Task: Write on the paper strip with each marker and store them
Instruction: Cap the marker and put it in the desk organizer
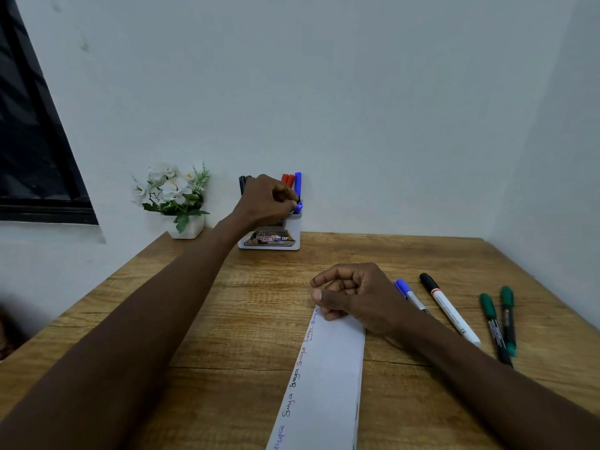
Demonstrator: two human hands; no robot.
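A pale wall (357, 108) is standing behind a brown wooden table (227, 319). A dark window (29, 141) is showing on the left.

A long white paper strip (328, 384) is lying flat on the table, running from the near edge up toward the middle. Small handwritten words are running in a row down its left edge, some in dark ink, some in red and some in blue. The rest of the strip is looking blank.

The right hand (354, 293) is resting on the far end of the strip, with its fingers curled into a fist and holding nothing. The left hand (266, 203) is reaching to the back of the table and pinching a small blue marker (298, 206) at the top of a white holder (292, 228).

White flowers (172, 190) are sitting in a white pot (186, 230) left of the holder.

A tall blue marker (298, 183), red markers (287, 180) and a black marker (243, 183) are standing up in the holder.

On the table, right of the strip, a lying blue marker (410, 295) is poking out from just beside the right hand. Next are lying a white marker (449, 310) with a black cap and two green markers (493, 329) close together.
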